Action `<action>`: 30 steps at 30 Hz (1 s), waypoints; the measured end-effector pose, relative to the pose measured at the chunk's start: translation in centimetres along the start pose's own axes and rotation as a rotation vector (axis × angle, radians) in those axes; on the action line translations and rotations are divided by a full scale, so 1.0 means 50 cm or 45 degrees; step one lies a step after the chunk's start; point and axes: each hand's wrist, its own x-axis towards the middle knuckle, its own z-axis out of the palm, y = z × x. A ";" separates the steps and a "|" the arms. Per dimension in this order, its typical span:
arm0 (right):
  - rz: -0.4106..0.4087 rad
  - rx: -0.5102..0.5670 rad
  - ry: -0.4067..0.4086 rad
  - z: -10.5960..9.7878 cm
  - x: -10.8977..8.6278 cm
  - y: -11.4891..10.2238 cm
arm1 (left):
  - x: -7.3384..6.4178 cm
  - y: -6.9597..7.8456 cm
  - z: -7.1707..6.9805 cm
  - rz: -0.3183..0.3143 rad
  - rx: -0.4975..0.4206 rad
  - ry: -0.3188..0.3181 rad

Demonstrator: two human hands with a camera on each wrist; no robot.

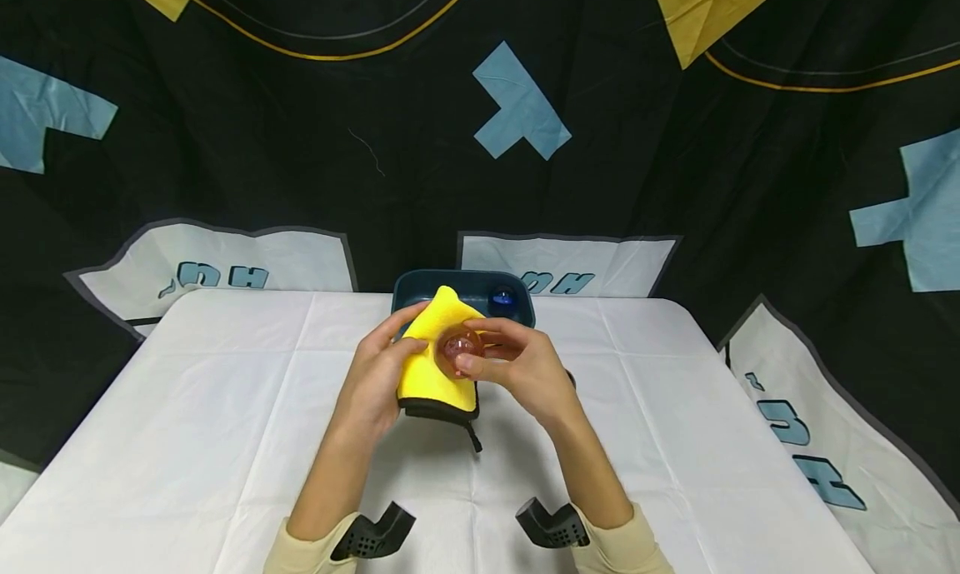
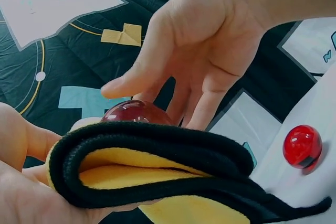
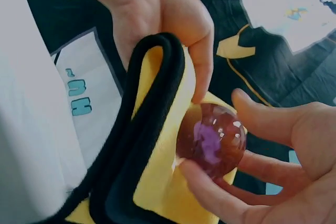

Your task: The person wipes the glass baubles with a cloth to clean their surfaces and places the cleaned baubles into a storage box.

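A folded yellow cloth with a black edge [image 1: 432, 381] is in my left hand [image 1: 375, 372], the thumb on top and the other fingers partly hidden beneath. A clear reddish ball [image 1: 456, 351] rests against the cloth's yellow face. My right hand [image 1: 532, 372] pinches this ball between thumb and fingertips. Purple shows inside the ball [image 3: 210, 142] in the right wrist view. From the left wrist, the cloth's thick black edge [image 2: 152, 135] covers the ball's lower part.
Behind the hands, a dark blue tray [image 1: 450, 284] stands at the table's far edge with a blue ball [image 1: 503, 296] in it. A shiny red ball [image 2: 302, 146] lies on the white table in the left wrist view. Black fabric with pale patches hangs behind.
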 end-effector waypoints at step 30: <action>0.156 0.043 -0.232 -0.008 0.010 0.007 | -0.009 0.010 -0.005 -0.018 0.008 0.017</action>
